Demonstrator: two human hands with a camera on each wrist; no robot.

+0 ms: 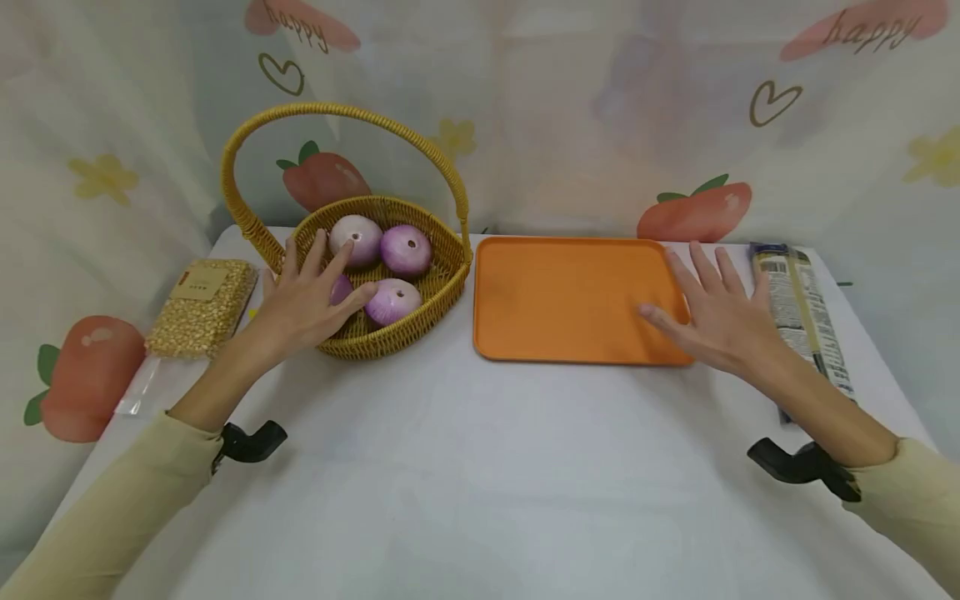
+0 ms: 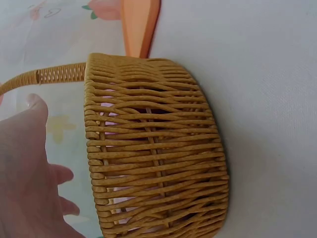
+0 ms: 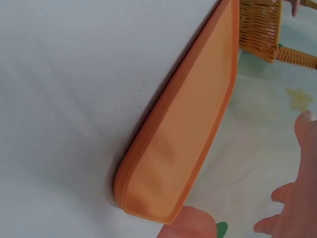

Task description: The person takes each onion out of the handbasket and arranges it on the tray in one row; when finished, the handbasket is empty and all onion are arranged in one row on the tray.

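Note:
A woven wicker basket (image 1: 390, 337) with a tall hoop handle stands at the left of the white table. Several purple onions lie in it, the clearest being one at the back (image 1: 406, 249) and one at the front (image 1: 393, 300). My left hand (image 1: 315, 287) hovers over the basket's near-left rim, fingers spread and holding nothing. The left wrist view shows the basket's wall (image 2: 153, 148) beside that hand (image 2: 25, 168). An orange tray (image 1: 558, 300) lies to the basket's right. Over the tray's right end, my right hand (image 1: 701, 304) is spread flat and holds nothing. In the right wrist view the tray (image 3: 183, 134) runs diagonally.
A clear bag of yellow kernels (image 1: 202, 307) lies left of the basket. A long packet of noodles (image 1: 802, 308) lies along the table's right edge. A printed cloth backdrop hangs close behind the table. White tabletop stretches in front of the basket and tray.

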